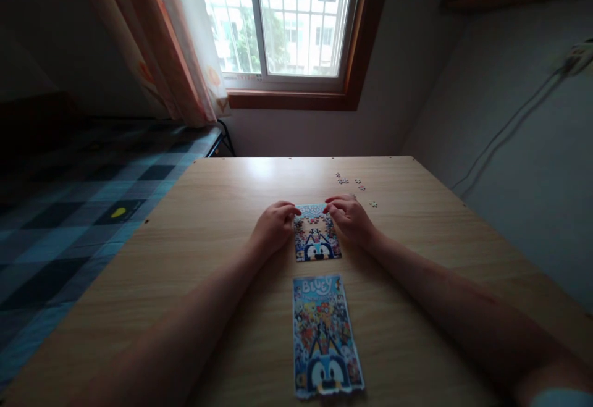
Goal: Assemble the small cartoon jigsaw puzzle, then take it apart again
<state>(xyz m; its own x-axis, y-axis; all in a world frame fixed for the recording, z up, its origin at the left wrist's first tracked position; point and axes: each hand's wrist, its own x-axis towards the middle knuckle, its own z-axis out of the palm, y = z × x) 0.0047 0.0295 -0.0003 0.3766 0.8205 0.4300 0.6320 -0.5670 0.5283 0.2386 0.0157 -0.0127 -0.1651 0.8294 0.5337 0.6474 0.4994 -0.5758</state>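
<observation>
A partly assembled jigsaw puzzle with a blue cartoon dog lies flat on the table, with a gap of bare wood across its middle. My left hand rests at its upper left edge, fingers bent together and fingertips on the border. At the upper right corner, my right hand has its thumb and bent fingers closed in on the edge. Whether a small piece is under either set of fingertips cannot be made out. Nearer to me lies a printed reference picture headed "BLUEY", showing the same dog.
Several loose puzzle pieces are scattered beyond my right hand, one farther right. The wooden table reaches toward a barred window. A bed with a checked cover stands at left; a cable hangs on the right wall.
</observation>
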